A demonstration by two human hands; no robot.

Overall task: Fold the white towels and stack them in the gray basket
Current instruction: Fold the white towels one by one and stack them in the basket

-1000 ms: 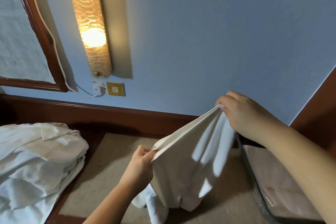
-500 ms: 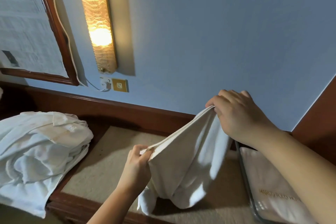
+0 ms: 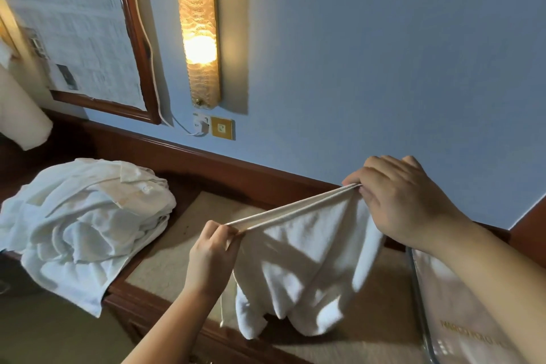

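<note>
Both hands, left hand (image 3: 211,251) and right hand (image 3: 399,201), pinch the white towel (image 3: 304,269) taut between them, seemingly doubled.

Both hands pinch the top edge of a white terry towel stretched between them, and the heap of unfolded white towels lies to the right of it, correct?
Not quite. In the head view the heap of unfolded white towels lies to the left, not the right. The rest holds: left hand and right hand pinch the stretched white terry towel by its top edge.
</note>
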